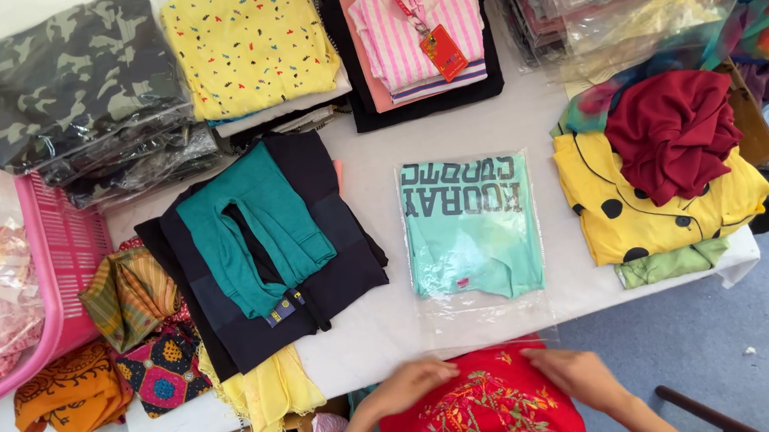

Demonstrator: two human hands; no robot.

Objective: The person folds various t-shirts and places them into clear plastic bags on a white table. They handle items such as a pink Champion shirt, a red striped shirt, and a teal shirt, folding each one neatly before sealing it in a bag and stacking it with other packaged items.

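Hands flat on red embroidered garment; bagged teal shirt beyond.

A clear plastic bag lies flat in the middle of the white surface, holding a folded mint-green shirt with dark lettering. At the far left, a stack of clear bags holds camouflage garments. At the far right, more clear glossy bags are piled. A red rectangular hang tag rests on the pink striped shirt.
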